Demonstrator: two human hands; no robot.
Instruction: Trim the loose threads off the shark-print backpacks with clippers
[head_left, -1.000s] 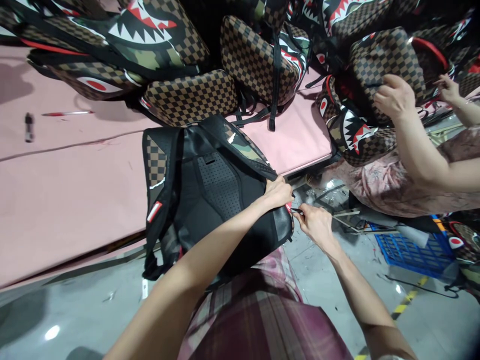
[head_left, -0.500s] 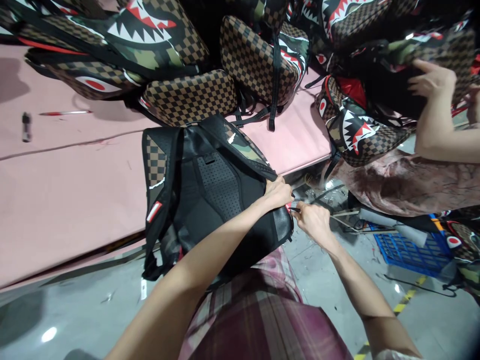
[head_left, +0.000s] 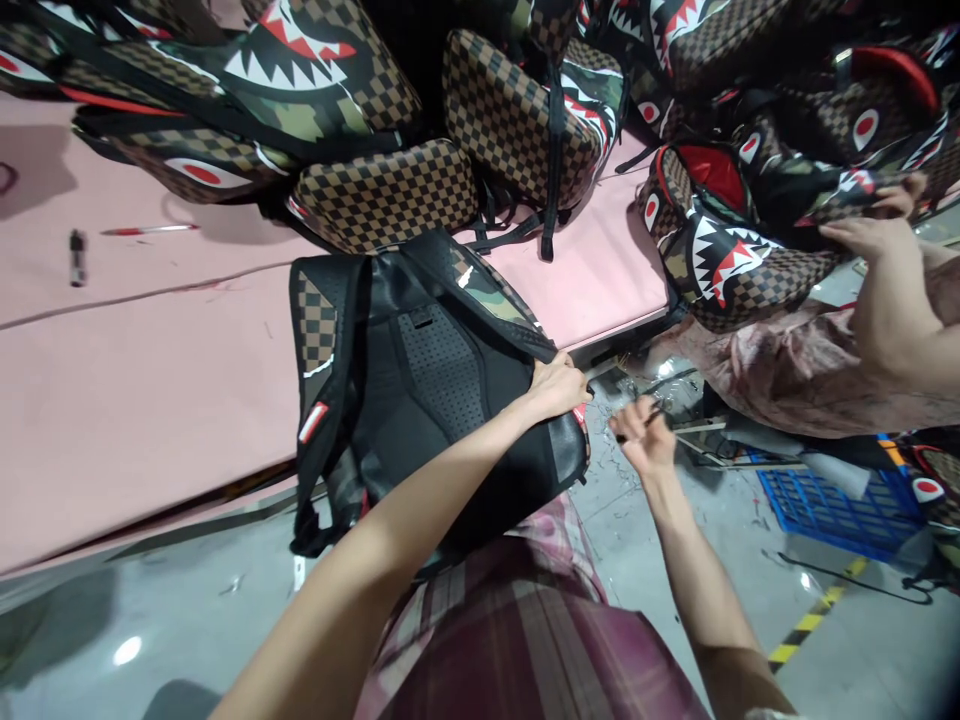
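A black backpack (head_left: 442,365) lies with its padded back panel and straps facing up, partly on the table edge and partly over my lap. My left hand (head_left: 559,387) is closed on the backpack's right edge, beside a small red patch. Just right of the bag, apart from it, my right hand (head_left: 646,437) is raised with curled fingers around a small dark tool (head_left: 655,412). Most of that tool is hidden by the fingers, so its kind does not show.
Checkered shark-face backpacks (head_left: 386,195) are heaped along the back of the pink table (head_left: 150,400). A red pen (head_left: 150,230) and a black marker (head_left: 77,258) lie at left. A co-worker's hand (head_left: 874,235) handles bags at right, above a blue crate (head_left: 844,510).
My right hand has moved away from the bag's edge to the right, the dark tool still in it. My left hand keeps its hold. The co-worker's hand has lowered.
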